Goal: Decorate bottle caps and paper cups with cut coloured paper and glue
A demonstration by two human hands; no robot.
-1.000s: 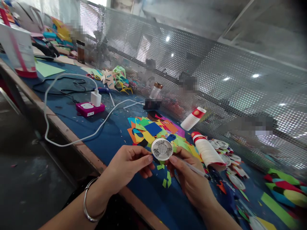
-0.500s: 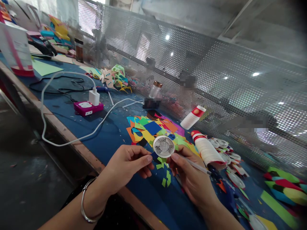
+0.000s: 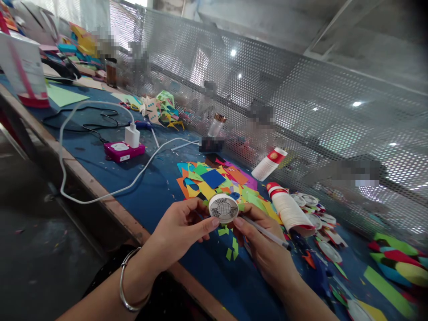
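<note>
Between my hands is a paper cup bottom (image 3: 224,209), a white round piece with dark pen lines drawn on its face and bits of green paper at its rim. My left hand (image 3: 187,223) pinches its left edge, thumb in front and fingers behind. With thumb and fingers, my right hand (image 3: 264,240) grips the right edge. A slim pen with a clear barrel (image 3: 264,231) also rests in the right hand, pointing down to the right. Small green paper pieces (image 3: 233,249) lie on the blue table just below.
Coloured paper scraps (image 3: 214,178) are heaped behind my hands. Stacked paper cups (image 3: 290,209) lie at the right, near several cut cup pieces (image 3: 329,252) and a blue glue gun (image 3: 314,267). A pink power strip (image 3: 123,151) with a white cable stands left. A perforated metal screen (image 3: 267,89) borders the back.
My left hand has closed on the left edge of the cup bottom, which it was beside before. The piece has shifted slightly left and down.
</note>
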